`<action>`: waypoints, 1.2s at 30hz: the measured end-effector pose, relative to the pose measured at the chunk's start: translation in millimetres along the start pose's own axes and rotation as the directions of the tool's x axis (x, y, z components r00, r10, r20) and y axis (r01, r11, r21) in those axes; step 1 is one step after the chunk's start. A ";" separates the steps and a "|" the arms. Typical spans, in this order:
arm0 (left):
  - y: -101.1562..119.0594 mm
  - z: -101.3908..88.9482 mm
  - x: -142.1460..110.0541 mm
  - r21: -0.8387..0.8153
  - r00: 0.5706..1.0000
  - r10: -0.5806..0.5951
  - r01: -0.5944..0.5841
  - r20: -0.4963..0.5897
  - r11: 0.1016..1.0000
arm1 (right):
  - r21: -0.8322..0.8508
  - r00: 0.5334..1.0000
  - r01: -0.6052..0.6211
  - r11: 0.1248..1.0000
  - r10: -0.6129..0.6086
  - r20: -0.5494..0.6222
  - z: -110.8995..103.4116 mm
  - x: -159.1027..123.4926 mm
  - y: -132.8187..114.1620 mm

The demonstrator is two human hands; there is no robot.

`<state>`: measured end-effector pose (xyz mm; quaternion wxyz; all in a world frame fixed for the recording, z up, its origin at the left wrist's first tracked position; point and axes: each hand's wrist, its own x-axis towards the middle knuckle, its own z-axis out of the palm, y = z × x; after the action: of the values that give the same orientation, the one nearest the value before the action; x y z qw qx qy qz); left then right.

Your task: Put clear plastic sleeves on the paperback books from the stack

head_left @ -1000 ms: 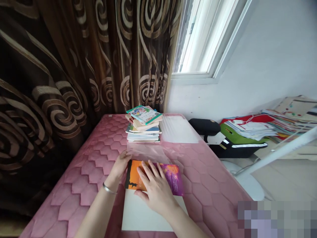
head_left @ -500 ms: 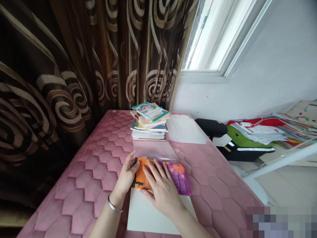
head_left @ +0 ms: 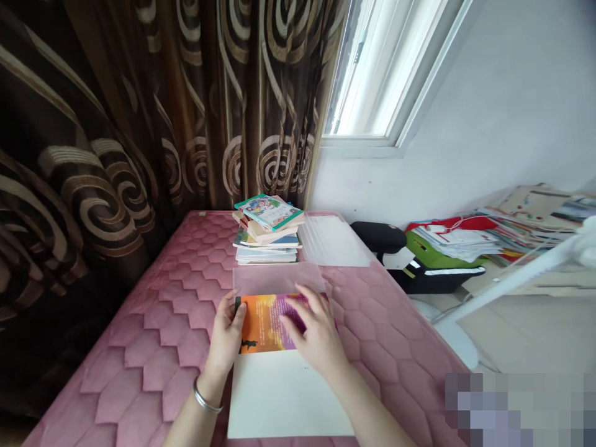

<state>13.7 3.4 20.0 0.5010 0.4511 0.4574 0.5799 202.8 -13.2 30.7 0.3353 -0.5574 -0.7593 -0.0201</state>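
In front of me on the bed lies a book (head_left: 265, 326) with an orange and purple printed panel at its far end and a plain pale page (head_left: 279, 397) on the near side. A clear plastic sheet (head_left: 274, 279) extends beyond the printed panel. My left hand (head_left: 226, 326) pinches the panel's left edge, thumb on top and fingers mostly hidden at the side. Over the purple right part is my right hand (head_left: 316, 326), fingers apart and slightly bent; I cannot tell whether the fingertips touch the surface.
A stack of several books (head_left: 267, 230) stands at the far end of the pink quilted bed (head_left: 153, 347). Beside it lie translucent plastic sheets (head_left: 335, 241). Dark patterned curtains (head_left: 139, 124) hang on the left. A black bag (head_left: 433, 276) and papers sit to the right, near a white pole (head_left: 507, 279).
My right hand has lifted from lying flat across the panel to a bent-finger pose farther right, uncovering its printed middle. My left hand stays at the left edge. The view has shifted slightly.
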 end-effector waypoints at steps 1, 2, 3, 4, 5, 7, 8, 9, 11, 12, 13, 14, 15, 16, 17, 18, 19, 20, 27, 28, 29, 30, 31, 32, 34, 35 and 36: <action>-1.1 -0.1 0.4 0.012 1.000 0.011 -0.011 -0.004 1.000 | -0.010 0.995 -0.085 0.996 0.084 -0.054 -1.9 2.5 7.7; -1.9 -0.2 0.6 0.024 1.000 0.021 -0.021 -0.009 0.999 | -0.008 0.982 -0.164 0.987 0.162 -0.092 -4.1 4.8 15.4; -2.5 -0.3 0.7 0.036 0.999 0.030 -0.029 -0.016 0.999 | 0.011 0.966 -0.237 0.971 0.237 -0.108 -6.6 7.0 22.7; -2.6 -0.2 0.7 0.047 0.999 0.035 -0.034 -0.023 0.998 | 0.054 0.945 -0.307 0.950 0.311 -0.099 -9.4 9.0 29.3; -2.4 -0.1 0.6 0.053 0.999 0.036 -0.035 -0.027 0.998 | 0.122 0.919 -0.378 0.918 0.388 -0.066 -12.1 10.8 34.6; -1.2 0.3 0.2 0.056 0.999 0.036 -0.035 -0.028 0.998 | 0.313 0.842 -0.529 0.789 0.534 0.078 -17.1 13.5 41.0; -0.5 0.4 0.0 0.056 0.999 0.036 -0.034 -0.025 0.998 | 0.415 0.789 -0.602 0.682 0.589 0.177 -19.1 14.4 42.1; 0.0 0.5 -0.3 0.057 0.999 0.034 -0.033 -0.020 0.998 | 0.505 0.733 -0.660 0.556 0.622 0.274 -20.4 15.1 42.0; 0.4 0.5 -0.6 0.062 0.999 0.035 -0.034 -0.015 0.997 | 0.627 0.650 -0.713 0.315 0.634 0.420 -21.5 16.0 39.9; 0.0 0.3 -0.6 0.069 0.999 0.038 -0.037 -0.016 0.997 | 0.666 0.628 -0.712 0.224 0.627 0.461 -21.3 16.2 38.7; -0.5 0.1 -0.6 0.077 0.999 0.044 -0.042 -0.018 0.996 | 0.696 0.618 -0.701 0.156 0.620 0.483 -20.9 16.3 37.9; -1.3 -0.1 -0.5 0.087 0.998 0.051 -0.049 -0.022 0.995 | 0.722 0.617 -0.684 0.106 0.612 0.495 -20.2 16.3 37.6; -2.1 -0.3 -0.3 0.096 0.998 0.060 -0.057 -0.026 0.994 | 0.741 0.619 -0.668 0.067 0.603 0.503 -19.4 16.1 38.0; -2.8 -0.5 -0.2 0.104 0.997 0.068 -0.064 -0.028 0.993 | 0.755 0.621 -0.654 0.033 0.594 0.512 -18.6 15.8 39.1; -3.5 -0.7 -0.1 0.108 0.997 0.072 -0.069 -0.029 0.992 | 0.765 0.621 -0.644 0.001 0.584 0.522 -17.8 15.4 40.6; -4.0 -0.9 0.0 0.111 0.997 0.074 -0.070 -0.030 0.991 | 0.769 0.620 -0.639 -0.026 0.575 0.534 -17.0 14.9 42.5; -4.3 -1.1 0.0 0.112 0.997 0.072 -0.068 -0.032 0.991 | 0.770 0.619 -0.636 -0.048 0.563 0.547 -16.2 14.4 44.5; -4.6 -1.4 0.0 0.112 0.997 0.070 -0.065 -0.036 0.992 | 0.769 0.620 -0.636 -0.067 0.549 0.560 -15.5 13.9 46.5; -7.2 -3.5 1.1 0.072 0.997 0.066 -0.063 -0.032 0.995 | 0.779 0.634 -0.612 -0.134 0.505 0.585 -11.4 12.9 54.0; -7.4 -3.6 1.2 0.068 0.997 0.065 -0.062 -0.032 0.996 | 0.777 0.633 -0.614 -0.137 0.503 0.589 -11.3 13.0 54.3; -7.5 -3.7 1.3 0.066 0.997 0.064 -0.062 -0.033 0.996 | 0.775 0.631 -0.616 -0.137 0.502 0.591 -11.3 13.0 54.4; -7.4 -3.7 1.2 0.065 0.997 0.063 -0.061 -0.034 0.996 | 0.774 0.631 -0.618 -0.135 0.502 0.591 -11.4 13.0 54.4; -7.1 -3.5 0.9 0.064 0.998 0.060 -0.058 -0.033 0.996 | 0.775 0.633 -0.619 -0.129 0.502 0.589 -11.6 13.0 54.2; -6.7 -3.4 0.6 0.063 0.998 0.056 -0.054 -0.032 0.997 | 0.777 0.635 -0.617 -0.123 0.505 0.585 -11.9 13.0 54.0; -5.5 -2.8 -0.3 0.061 0.998 0.048 -0.047 -0.028 0.997 | 0.783 0.639 -0.611 -0.115 0.512 0.574 -12.3 13.0 53.4; -4.8 -2.5 -0.8 0.060 0.998 0.048 -0.046 -0.028 0.997 | 0.785 0.638 -0.608 -0.116 0.517 0.571 -12.4 13.0 53.1; -4.1 -2.2 -1.3 0.061 0.998 0.048 -0.047 -0.028 0.997 | 0.786 0.636 -0.606 -0.119 0.520 0.570 -12.4 13.1 53.0</action>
<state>12.4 2.3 15.5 0.4664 0.4681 0.4712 0.5841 252.4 12.7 29.1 0.5473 -0.4865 -0.2904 0.6160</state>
